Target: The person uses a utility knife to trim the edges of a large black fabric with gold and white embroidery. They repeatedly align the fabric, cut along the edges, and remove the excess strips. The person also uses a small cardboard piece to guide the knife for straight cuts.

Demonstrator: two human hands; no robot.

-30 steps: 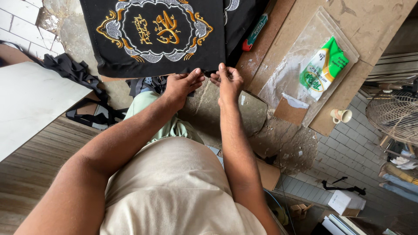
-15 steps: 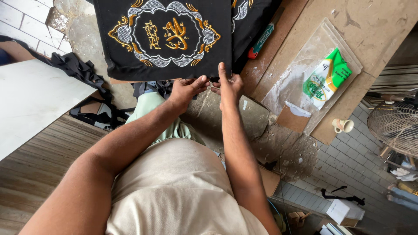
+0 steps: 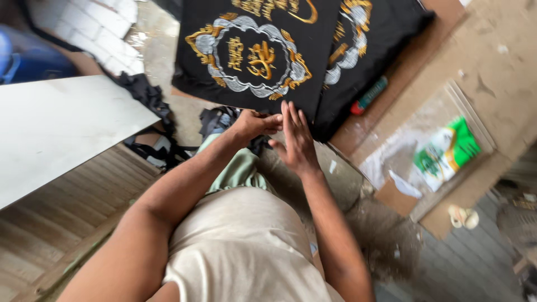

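At the near edge of the black cloth (image 3: pixel 254 53), with its gold and silver stitching, my two hands meet. My left hand (image 3: pixel 251 123) pinches the cloth's bottom edge, fingers curled tight on it. My right hand (image 3: pixel 296 140) lies flat beside it, fingers straight and close together. A green bag (image 3: pixel 447 154) sits far off right.

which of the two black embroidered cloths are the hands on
The nearer, left-hand black cloth showing a whole gold-and-silver medallion; both hands meet its lower edge. The other cloth lies partly under it.
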